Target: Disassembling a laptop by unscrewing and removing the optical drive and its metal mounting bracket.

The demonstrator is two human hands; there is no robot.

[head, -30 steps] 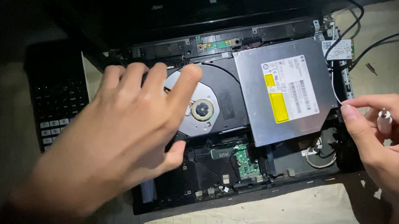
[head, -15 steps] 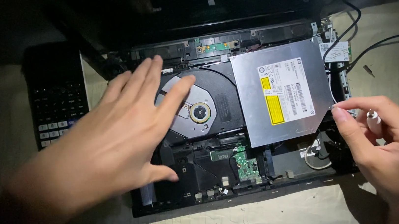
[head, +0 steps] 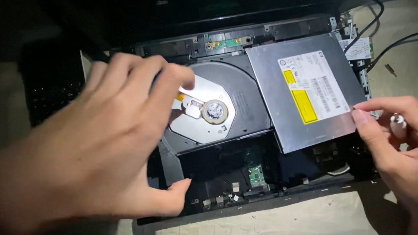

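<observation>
An opened laptop chassis [head: 259, 200] lies on the pale tabletop [head: 283, 229], and the left hand [head: 94, 155] rests spread over its left part with fingers loosely open and holding nothing, fingertips reaching onto the round optical drive tray [head: 218, 111] near the chassis middle. To the right of that tray a silver drive cover [head: 305, 97] with a white and yellow label lies tilted across the chassis, and the right hand [head: 409, 153] pinches its lower right corner between thumb and forefinger while a small white-tipped tool [head: 398, 124] sits tucked among its other fingers. A dark keyboard [head: 53, 90] lies left of the chassis and black cables [head: 408, 39] run to its right.
</observation>
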